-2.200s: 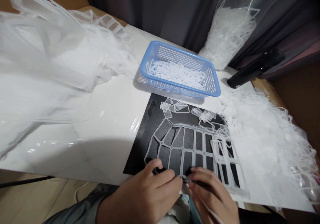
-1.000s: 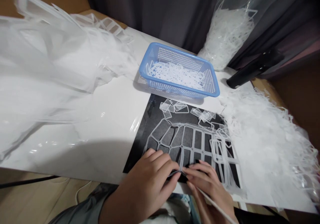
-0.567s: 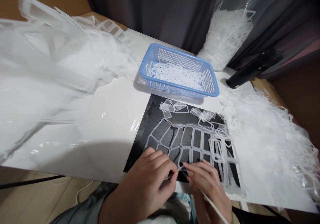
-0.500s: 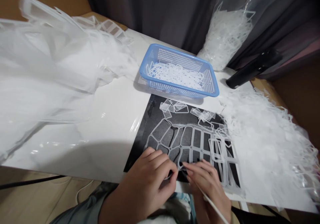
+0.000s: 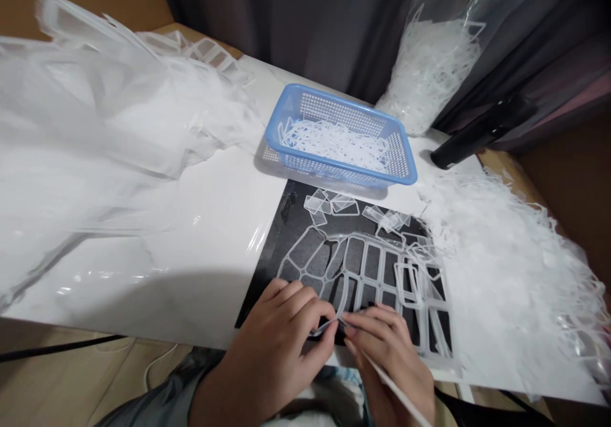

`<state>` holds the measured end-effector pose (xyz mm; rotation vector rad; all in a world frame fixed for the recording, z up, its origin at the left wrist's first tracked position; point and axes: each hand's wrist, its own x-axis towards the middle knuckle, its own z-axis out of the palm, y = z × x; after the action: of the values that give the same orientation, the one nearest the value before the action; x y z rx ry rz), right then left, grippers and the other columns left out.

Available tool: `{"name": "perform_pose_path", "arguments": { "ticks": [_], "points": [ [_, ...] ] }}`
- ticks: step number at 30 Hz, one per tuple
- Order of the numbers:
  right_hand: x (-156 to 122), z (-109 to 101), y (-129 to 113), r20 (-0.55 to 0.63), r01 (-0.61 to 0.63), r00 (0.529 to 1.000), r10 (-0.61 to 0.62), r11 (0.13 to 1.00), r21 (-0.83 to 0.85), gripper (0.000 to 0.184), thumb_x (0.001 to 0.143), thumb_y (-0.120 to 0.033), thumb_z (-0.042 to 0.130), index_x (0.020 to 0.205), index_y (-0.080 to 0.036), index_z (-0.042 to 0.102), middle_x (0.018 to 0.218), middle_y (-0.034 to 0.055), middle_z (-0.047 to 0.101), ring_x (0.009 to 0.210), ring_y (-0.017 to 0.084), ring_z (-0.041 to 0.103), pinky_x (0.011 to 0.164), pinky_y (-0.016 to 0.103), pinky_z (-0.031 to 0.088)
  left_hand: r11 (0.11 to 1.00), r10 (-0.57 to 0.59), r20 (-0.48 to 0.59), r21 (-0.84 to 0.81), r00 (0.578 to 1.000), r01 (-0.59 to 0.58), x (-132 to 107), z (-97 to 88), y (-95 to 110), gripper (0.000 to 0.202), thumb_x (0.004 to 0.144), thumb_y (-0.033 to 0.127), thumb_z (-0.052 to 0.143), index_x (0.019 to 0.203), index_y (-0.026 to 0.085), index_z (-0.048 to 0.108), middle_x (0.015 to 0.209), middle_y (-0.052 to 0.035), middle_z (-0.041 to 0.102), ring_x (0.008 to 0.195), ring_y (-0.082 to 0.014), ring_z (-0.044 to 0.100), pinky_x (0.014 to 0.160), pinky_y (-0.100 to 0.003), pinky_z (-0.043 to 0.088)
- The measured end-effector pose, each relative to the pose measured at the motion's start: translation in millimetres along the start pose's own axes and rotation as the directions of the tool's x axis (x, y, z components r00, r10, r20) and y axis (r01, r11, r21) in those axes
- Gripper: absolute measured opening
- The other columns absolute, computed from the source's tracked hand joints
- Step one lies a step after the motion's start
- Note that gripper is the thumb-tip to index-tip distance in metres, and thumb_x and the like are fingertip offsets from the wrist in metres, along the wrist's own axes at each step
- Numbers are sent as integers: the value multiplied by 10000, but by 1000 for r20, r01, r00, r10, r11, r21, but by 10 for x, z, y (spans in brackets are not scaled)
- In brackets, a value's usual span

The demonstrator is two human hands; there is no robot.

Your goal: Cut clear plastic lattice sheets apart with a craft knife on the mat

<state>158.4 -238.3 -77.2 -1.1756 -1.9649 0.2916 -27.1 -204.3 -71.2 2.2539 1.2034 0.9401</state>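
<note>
Left hand [image 5: 281,344]: grip pinches translucent white plastic lattice [image 5: 363,265] at black mat's [image 5: 291,223] near edge.
Right hand [image 5: 386,354]: grip pinches same lattice alongside.

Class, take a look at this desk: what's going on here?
A person's left hand and right hand meet at the near edge of a translucent plastic lattice lying on a black mat, both pinching one strip of it. A thin white rod sticks out from the right hand. Behind the mat, a blue basket holds white scraps; more are heaped to the right.
</note>
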Motion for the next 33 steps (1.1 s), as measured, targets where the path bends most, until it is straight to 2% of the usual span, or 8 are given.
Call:
{"name": "perform_pose_path", "arguments": {
  "ticks": [8,14,17,21,24,30,32,33],
  "points": [
    [-93,-32,-32,104,-12,994,15,999,-31,255,984,-88,553,1183,-198,670,1186,97,698,1074,257,603,1004,474,409,1000,22,-55,22,998,-21,-5,12,-10,136,934,81,500,861,193,524,763,19,561,743,-161,526,764,-323,365],
    [-2,50,-51,7,31,1000,-30,989,-142,210,1049,-171,476,1113,-194,674,1086,77,751,1012,226,648,983,422,412,1000,16,-13,3,1000,-16,-10,2,-12,163,911,62,485,823,192,531,742,18,552,727,-162,512,752,-328,360],
    [19,20,-11,50,60,997,-51,982,-177,230,1046,-166,465,1146,-204,668,1116,67,755,996,216,664,926,393,449,1000,9,-1,-23,1000,-9,-8,-18,-4,158,915,76,490,822,196,533,742,24,553,728,-155,509,756,-324,354],
    [58,-111,52,-62,-69,997,56,968,-241,187,994,-159,572,1137,-210,681,1117,65,755,997,220,676,847,361,510,998,-13,23,-55,1000,15,-1,-31,5,164,899,74,484,802,201,521,725,32,539,703,-149,490,740,-322,337],
    [125,-224,115,-358,-292,913,195,926,-241,118,957,-206,664,1063,-203,715,1049,69,761,946,228,704,825,361,538,998,-29,48,-52,998,32,-3,-29,3,176,878,63,477,771,200,505,714,34,521,703,-148,480,739,-321,326],
    [270,-378,267,-792,-585,579,193,775,-239,243,907,-307,733,1027,-97,759,910,137,745,810,285,697,714,410,527,998,-39,58,-54,998,42,-19,-20,-12,168,844,53,478,753,195,490,711,32,489,715,-149,466,727,-322,307],
    [275,-390,280,-808,-592,557,193,774,-223,256,894,-308,749,1020,-85,759,896,141,741,799,285,694,723,420,529,998,-38,47,-50,998,40,-20,-26,-11,151,821,57,492,755,192,481,707,31,468,702,-150,445,712,-325,302],
    [265,-391,279,-775,-571,591,223,794,-207,247,892,-299,751,1022,-89,754,920,140,740,824,284,699,764,431,537,998,-34,47,-49,998,36,-18,-30,-9,144,807,59,500,757,191,475,708,30,461,697,-151,435,702,-327,297]
  ]
}}
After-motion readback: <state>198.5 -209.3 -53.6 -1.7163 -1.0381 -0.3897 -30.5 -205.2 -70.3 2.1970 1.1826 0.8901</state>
